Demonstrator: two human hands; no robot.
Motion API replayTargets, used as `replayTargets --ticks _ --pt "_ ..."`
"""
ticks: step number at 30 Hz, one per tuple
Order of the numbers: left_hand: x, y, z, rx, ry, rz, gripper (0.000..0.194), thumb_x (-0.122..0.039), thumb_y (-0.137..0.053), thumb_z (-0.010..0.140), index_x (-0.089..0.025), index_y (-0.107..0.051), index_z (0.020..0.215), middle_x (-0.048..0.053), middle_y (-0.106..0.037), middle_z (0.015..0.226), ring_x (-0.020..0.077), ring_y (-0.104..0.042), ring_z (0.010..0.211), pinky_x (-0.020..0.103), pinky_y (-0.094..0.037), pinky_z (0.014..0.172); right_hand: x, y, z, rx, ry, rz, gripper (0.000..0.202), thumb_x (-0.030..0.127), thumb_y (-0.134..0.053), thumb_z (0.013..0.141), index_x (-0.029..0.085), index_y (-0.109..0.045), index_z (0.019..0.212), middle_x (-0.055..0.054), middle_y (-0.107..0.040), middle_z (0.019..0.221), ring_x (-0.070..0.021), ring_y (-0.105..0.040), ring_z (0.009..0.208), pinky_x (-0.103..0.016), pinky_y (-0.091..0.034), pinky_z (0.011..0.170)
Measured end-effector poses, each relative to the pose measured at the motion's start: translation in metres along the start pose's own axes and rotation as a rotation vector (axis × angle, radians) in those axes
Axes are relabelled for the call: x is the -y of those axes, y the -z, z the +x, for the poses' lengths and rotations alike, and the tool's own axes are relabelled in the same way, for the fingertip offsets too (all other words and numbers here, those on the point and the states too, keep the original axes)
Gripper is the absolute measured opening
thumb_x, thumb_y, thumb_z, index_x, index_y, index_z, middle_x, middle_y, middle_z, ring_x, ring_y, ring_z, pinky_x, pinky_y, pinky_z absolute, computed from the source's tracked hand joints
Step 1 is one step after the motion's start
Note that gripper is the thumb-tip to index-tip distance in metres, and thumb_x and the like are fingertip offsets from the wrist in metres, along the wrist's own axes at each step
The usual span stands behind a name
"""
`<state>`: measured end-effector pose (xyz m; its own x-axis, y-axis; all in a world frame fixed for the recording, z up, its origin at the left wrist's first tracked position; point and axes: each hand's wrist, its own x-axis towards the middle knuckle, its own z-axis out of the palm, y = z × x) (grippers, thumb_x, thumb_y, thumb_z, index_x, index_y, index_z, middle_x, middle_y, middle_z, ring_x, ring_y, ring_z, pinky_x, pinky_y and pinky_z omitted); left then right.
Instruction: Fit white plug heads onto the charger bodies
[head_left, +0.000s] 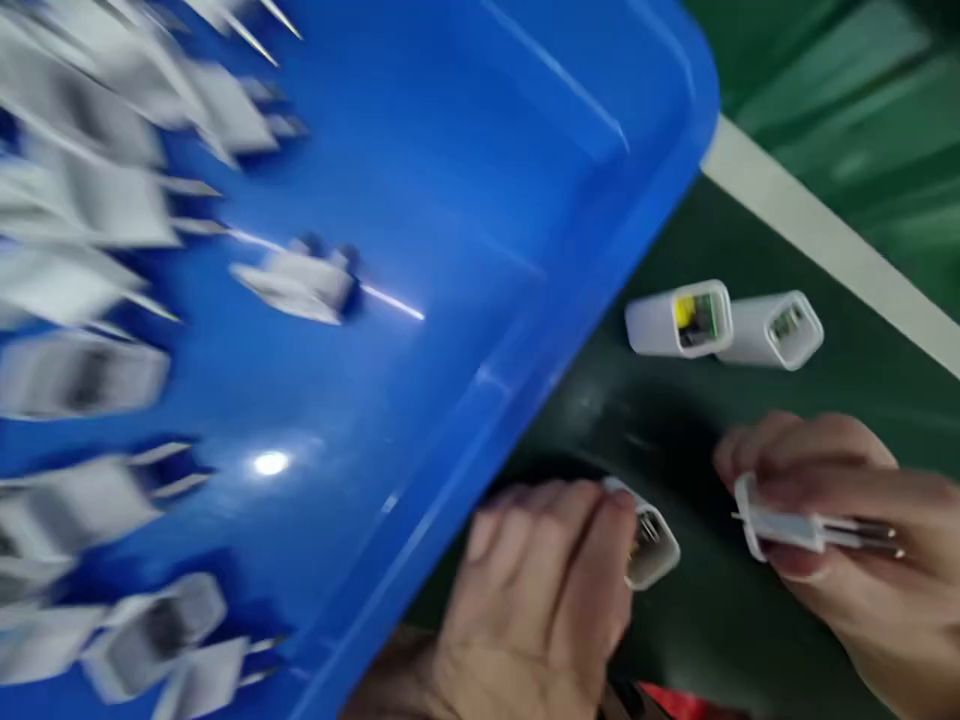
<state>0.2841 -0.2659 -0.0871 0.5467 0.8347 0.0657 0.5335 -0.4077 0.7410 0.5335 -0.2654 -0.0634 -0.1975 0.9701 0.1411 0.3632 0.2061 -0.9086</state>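
Observation:
Near the bottom centre, my left hand (536,590) is closed around a white charger housing (658,555), whose open end faces right and shows metal parts inside. At the right, my right hand (847,520) pinches a white plug cap (784,525) between thumb and fingers, its two metal pins pointing right. The cap and the held housing are apart. Above my hands, two more white housings lie side by side on the dark green surface: one (652,325) shows yellow and green parts inside, the other (742,335) a small circuit board.
A large blue tray (517,385) fills the left and centre. Many blurred white plug pieces (82,375) lie along its left side, and a single small white piece (296,285) lies nearer its middle. A pale strip (825,230) crosses the green surface at the upper right.

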Motion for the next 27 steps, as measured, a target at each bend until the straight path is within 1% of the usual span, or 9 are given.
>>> replayTargets --ticks 3,7,11,14,17,20,24,25,27 --pt "0.002 -0.001 0.003 -0.037 -0.092 -0.015 0.034 -0.014 -0.056 0.102 -0.013 -0.055 0.136 0.009 -0.066 0.123 0.0262 -0.061 0.113 0.044 -0.045 0.105 0.004 0.004 -0.012 0.079 -0.032 0.119 0.021 0.026 -0.076 0.105 0.021 -0.071 0.124 -0.009 -0.063 0.091 -0.0239 -0.063 0.075 -0.044 -0.057 0.064" --pt "0.004 -0.007 0.006 -0.094 -0.120 0.063 0.040 -0.011 -0.057 0.099 -0.012 -0.051 0.139 0.012 -0.062 0.118 0.0292 -0.060 0.105 0.046 -0.044 0.091 0.021 -0.013 -0.013 0.065 0.026 -0.025 0.021 0.013 -0.069 0.105 0.015 -0.067 0.127 -0.009 -0.066 0.099 -0.0215 -0.065 0.081 -0.039 -0.054 0.066" --pt "-0.002 -0.011 0.002 -0.110 -0.125 0.092 0.029 -0.018 -0.057 0.101 -0.013 -0.057 0.130 0.010 -0.061 0.112 0.0290 -0.057 0.098 0.043 -0.041 0.084 0.038 -0.024 -0.018 0.060 0.148 -0.218 0.035 -0.002 -0.067 0.096 0.014 -0.065 0.128 -0.010 -0.068 0.105 -0.0224 -0.066 0.083 -0.038 -0.055 0.069" --pt "-0.001 -0.010 0.000 -0.116 -0.115 0.030 0.029 -0.017 -0.058 0.102 -0.016 -0.055 0.131 0.008 -0.062 0.120 0.0256 -0.057 0.107 0.040 -0.041 0.091 0.038 -0.024 -0.021 0.027 0.225 -0.327 0.031 0.003 -0.067 0.100 0.016 -0.067 0.128 -0.011 -0.067 0.108 -0.0235 -0.065 0.084 -0.037 -0.053 0.068" --pt "0.002 -0.009 0.000 -0.127 -0.125 0.007 0.037 -0.016 -0.060 0.102 -0.017 -0.052 0.137 0.006 -0.062 0.125 0.0234 -0.057 0.110 0.038 -0.040 0.094 0.033 -0.023 -0.024 -0.020 0.128 -0.262 0.023 0.011 -0.068 0.103 0.022 -0.067 0.124 -0.007 -0.068 0.104 -0.0223 -0.062 0.080 -0.035 -0.051 0.067" --pt "0.001 -0.011 0.002 -0.109 -0.160 0.075 0.037 -0.020 -0.061 0.101 -0.019 -0.053 0.137 0.004 -0.065 0.106 0.0240 -0.057 0.096 0.040 -0.039 0.087 0.032 -0.024 -0.028 -0.052 0.011 -0.198 0.019 0.013 -0.070 0.101 0.023 -0.066 0.118 -0.004 -0.068 0.096 -0.0198 -0.059 0.074 -0.032 -0.046 0.060" --pt "-0.003 -0.019 0.007 -0.114 -0.181 0.125 0.008 -0.025 -0.058 0.102 -0.017 -0.059 0.102 -0.001 -0.056 0.075 0.0207 -0.051 0.070 0.039 -0.036 0.074 0.037 -0.025 -0.030 -0.089 0.018 -0.234 0.018 0.011 -0.070 0.098 0.022 -0.066 0.113 -0.004 -0.067 0.092 -0.0194 -0.058 0.071 -0.030 -0.042 0.054" --pt "-0.004 -0.021 0.009 -0.140 -0.178 0.142 0.011 -0.026 -0.055 0.104 -0.017 -0.058 0.098 -0.001 -0.054 0.072 0.0201 -0.050 0.066 0.038 -0.034 0.071 0.039 -0.026 -0.030 -0.087 0.029 -0.247 0.019 0.010 -0.069 0.098 0.022 -0.065 0.113 -0.004 -0.067 0.091 -0.0196 -0.059 0.071 -0.031 -0.042 0.054" --pt "-0.006 -0.023 0.009 -0.184 -0.172 0.167 0.020 -0.030 -0.049 0.108 -0.013 -0.060 0.106 -0.002 -0.054 0.068 0.0195 -0.049 0.062 0.038 -0.033 0.069 0.042 -0.029 -0.031 -0.056 0.055 -0.280 0.022 0.008 -0.068 0.098 0.021 -0.064 0.116 -0.004 -0.067 0.093 -0.0192 -0.059 0.071 -0.031 -0.044 0.055"
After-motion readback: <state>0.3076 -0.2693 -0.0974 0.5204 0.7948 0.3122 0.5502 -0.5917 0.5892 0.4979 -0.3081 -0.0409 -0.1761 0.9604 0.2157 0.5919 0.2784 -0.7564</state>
